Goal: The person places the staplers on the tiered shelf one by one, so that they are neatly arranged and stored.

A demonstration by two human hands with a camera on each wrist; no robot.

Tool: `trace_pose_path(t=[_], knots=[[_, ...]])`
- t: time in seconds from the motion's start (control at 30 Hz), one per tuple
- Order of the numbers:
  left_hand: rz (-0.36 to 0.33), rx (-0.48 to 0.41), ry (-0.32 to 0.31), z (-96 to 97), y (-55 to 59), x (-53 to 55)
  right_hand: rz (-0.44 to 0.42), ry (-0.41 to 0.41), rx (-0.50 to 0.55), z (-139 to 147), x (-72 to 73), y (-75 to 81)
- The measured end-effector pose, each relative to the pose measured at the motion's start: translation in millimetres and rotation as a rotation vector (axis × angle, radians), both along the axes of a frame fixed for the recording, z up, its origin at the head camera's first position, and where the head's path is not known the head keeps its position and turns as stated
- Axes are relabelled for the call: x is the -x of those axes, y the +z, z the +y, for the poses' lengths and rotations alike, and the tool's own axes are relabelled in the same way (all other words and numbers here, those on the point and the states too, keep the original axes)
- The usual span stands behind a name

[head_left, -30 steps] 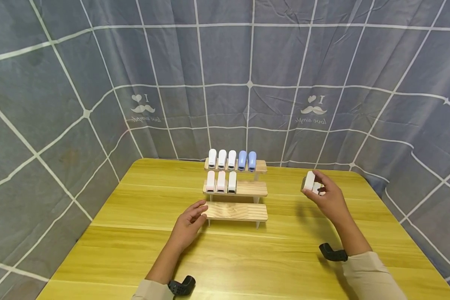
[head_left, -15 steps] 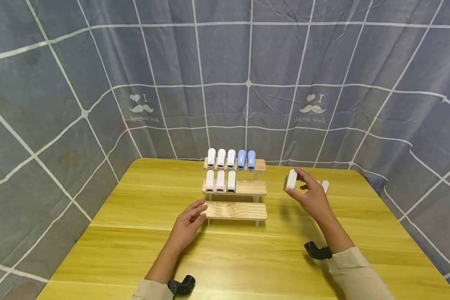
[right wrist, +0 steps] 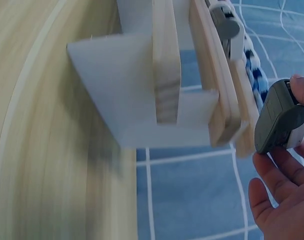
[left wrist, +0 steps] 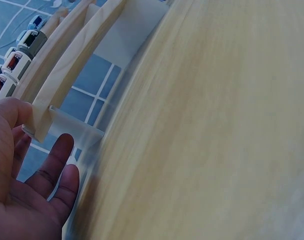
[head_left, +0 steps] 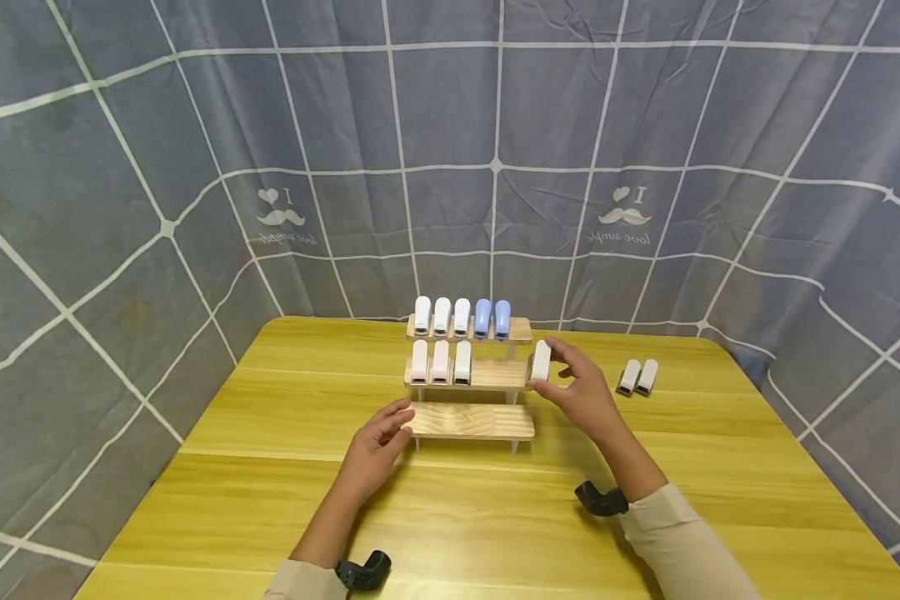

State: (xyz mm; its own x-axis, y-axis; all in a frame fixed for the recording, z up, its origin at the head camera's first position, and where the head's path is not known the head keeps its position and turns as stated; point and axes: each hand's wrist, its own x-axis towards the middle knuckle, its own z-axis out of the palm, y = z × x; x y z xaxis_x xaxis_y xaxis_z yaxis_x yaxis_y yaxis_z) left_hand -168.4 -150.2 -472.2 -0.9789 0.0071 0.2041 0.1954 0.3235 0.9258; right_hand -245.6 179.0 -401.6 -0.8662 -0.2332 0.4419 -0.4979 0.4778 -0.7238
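Note:
My right hand (head_left: 581,396) pinches a small white stapler (head_left: 541,362) upright between thumb and fingers, beside the right end of the middle shelf (head_left: 498,375). Its grey base (right wrist: 279,115) faces the camera in the right wrist view. With thumb and fingertips my left hand (head_left: 378,446) holds the left end of the lowest shelf (head_left: 468,422) of a three-step wooden stand. Two pale pink staplers (head_left: 430,362) and a white stapler (head_left: 462,363) stand on the middle shelf's left half. Three white staplers (head_left: 442,317) and two blue staplers (head_left: 492,320) line the top shelf.
Two more white staplers (head_left: 637,377) lie side by side on the yellow wooden table (head_left: 450,517), right of the stand. Pale side supports (right wrist: 107,80) carry the shelves. A grey curtain (head_left: 450,167) with white lines hangs behind the table.
My right hand has carried the white stapler leftward from the table's right side to the stand's right end, uncovering the two white staplers there. The left hand has stayed put.

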Motion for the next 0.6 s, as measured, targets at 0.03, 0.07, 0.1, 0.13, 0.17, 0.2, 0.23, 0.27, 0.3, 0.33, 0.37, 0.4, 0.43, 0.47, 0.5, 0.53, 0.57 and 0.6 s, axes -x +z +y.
trace_pose_path(t=[0.03, 0.07, 0.1, 0.13, 0.17, 0.2, 0.23, 0.27, 0.3, 0.33, 0.37, 0.4, 0.43, 0.47, 0.5, 0.53, 0.57, 0.6], knots=[[-0.002, 0.0, 0.003, 0.8, 1.2, -0.6, -0.002, 0.008, 0.001, -2.9, 0.0, 0.4], [-0.004, 0.002, 0.008, 1.9, 3.0, -1.4, -0.003, 0.014, 0.0, -5.5, 0.0, 0.6], [-0.005, 0.003, 0.012, 3.3, 5.8, -2.7, -0.005, 0.021, 0.002, -8.2, -0.5, 1.3], [-0.006, 0.003, 0.014, 4.5, 9.5, -4.8, -0.007, 0.03, 0.004, -11.2, -1.1, 1.9], [-0.006, 0.004, 0.014, 5.7, 13.5, -7.0, -0.006, 0.04, 0.009, -14.1, -1.8, 2.8], [-0.005, 0.004, 0.014, 6.9, 18.0, -9.5, -0.004, 0.05, 0.015, -17.1, -2.3, 3.5], [-0.005, 0.005, 0.013, 8.0, 22.8, -11.9, 0.0, 0.057, 0.016, -19.8, -2.6, 3.7], [-0.006, 0.004, 0.011, 8.9, 27.3, -14.2, 0.003, 0.065, 0.017, -22.5, -3.2, 4.2], [-0.002, 0.002, 0.008, 9.5, 31.3, -16.2, 0.007, 0.072, 0.018, -25.2, -3.7, 4.7], [-0.002, -0.001, 0.005, 9.8, 34.4, -17.9, 0.011, 0.079, 0.015, -27.8, -3.9, 4.8], [-0.003, -0.005, 0.005, 10.1, 36.3, -19.0, 0.014, 0.087, 0.015, -30.3, -4.0, 4.8], [-0.003, -0.009, 0.006, 10.4, 37.6, -19.8, 0.016, 0.093, 0.013, -32.9, -4.1, 4.6], [-0.003, -0.012, 0.009, 10.7, 38.0, -20.2, 0.02, 0.097, 0.01, -35.2, -4.3, 4.7], [-0.001, -0.015, 0.013, 11.1, 37.7, -20.4, 0.021, 0.1, 0.008, -37.4, -4.5, 4.6], [0.001, -0.016, 0.017, 11.5, 37.2, -20.4, 0.022, 0.101, 0.005, -39.6, -4.4, 4.2], [0.0, -0.017, 0.02, 11.9, 36.3, -20.3, 0.022, 0.105, 0.005, -41.8, -4.5, 4.0], [-0.001, -0.017, 0.025, 12.2, 35.4, -20.1, 0.02, 0.108, 0.005, -43.8, -4.5, 3.5], [-0.003, -0.018, 0.028, 12.5, 34.4, -19.9, 0.018, 0.11, 0.001, -45.8, -4.6, 3.1]])
